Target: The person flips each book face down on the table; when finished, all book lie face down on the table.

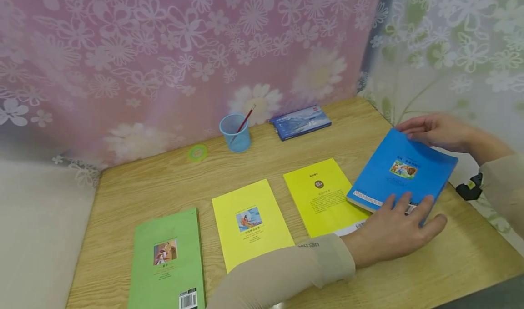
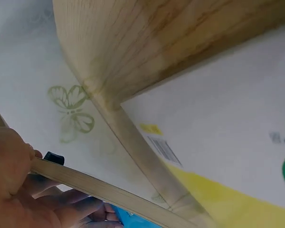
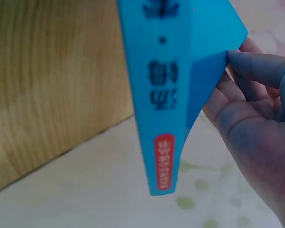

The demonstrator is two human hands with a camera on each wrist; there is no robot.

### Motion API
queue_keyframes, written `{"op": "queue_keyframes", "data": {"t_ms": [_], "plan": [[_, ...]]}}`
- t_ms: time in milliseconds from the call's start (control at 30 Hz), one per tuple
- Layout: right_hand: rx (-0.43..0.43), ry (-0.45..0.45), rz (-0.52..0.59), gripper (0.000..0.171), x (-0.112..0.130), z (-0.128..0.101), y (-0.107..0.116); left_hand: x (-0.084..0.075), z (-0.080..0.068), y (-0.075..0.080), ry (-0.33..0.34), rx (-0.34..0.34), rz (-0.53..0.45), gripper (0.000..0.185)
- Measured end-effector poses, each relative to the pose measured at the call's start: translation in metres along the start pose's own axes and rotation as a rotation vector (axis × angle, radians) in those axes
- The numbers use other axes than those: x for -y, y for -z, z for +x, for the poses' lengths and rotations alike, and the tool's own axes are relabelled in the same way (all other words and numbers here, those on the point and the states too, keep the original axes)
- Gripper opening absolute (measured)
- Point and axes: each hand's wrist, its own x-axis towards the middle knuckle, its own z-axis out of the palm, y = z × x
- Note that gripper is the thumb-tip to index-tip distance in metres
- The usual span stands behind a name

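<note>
Both hands hold the blue book (image 1: 403, 170) tilted above the worktop (image 1: 163, 181), left hand (image 1: 390, 234) gripping its near edge, right hand (image 1: 435, 130) its far corner, overlapping a yellow book (image 1: 321, 195).

Overall light: bright, even and soft in the head view; no hard shadows on the wooden table (image 1: 163, 181).
Shadows: faint, soft ones under the left hand (image 1: 393, 231) and the raised blue book (image 1: 403, 172).
Glare: mild sheen on the 2 yellow books (image 1: 249, 222).
Head view: sharp at centre, with wide-angle bending toward the edges.
Left wrist view: very close, soft focus, pale washed areas.
Right wrist view: blue book spine (image 3: 159, 99) blurred, right hand (image 3: 256, 123) dim and shaded.
</note>
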Motion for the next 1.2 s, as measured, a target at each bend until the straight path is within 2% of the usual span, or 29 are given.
{"op": "queue_keyframes", "data": {"t_ms": [167, 400, 500, 767, 833, 1000, 1200], "plan": [[-0.003, 0.003, -0.019, 0.044, -0.004, 0.005, -0.012, -0.002, 0.003, -0.002, -0.004, 0.126, -0.047, 0.047], [0.001, 0.027, -0.067, 0.04, -0.008, 0.012, -0.032, -0.003, 0.006, -0.007, -0.028, 0.213, -0.074, 0.044], [0.018, 0.053, -0.061, 0.039, -0.009, 0.014, -0.039, -0.005, 0.007, -0.009, -0.045, 0.276, -0.089, 0.043], [0.016, 0.09, -0.064, 0.039, -0.014, 0.018, -0.048, -0.007, 0.014, -0.011, -0.045, 0.401, -0.15, 0.044], [0.008, 0.094, -0.075, 0.038, -0.014, 0.018, -0.05, -0.009, 0.015, -0.01, -0.059, 0.437, -0.136, 0.045], [0.005, 0.084, -0.091, 0.038, -0.012, 0.017, -0.053, -0.014, 0.013, -0.014, -0.117, 0.438, -0.031, 0.043], [0.002, 0.084, -0.103, 0.039, -0.014, 0.015, -0.056, -0.016, 0.012, -0.016, -0.13, 0.451, -0.028, 0.038]]}}
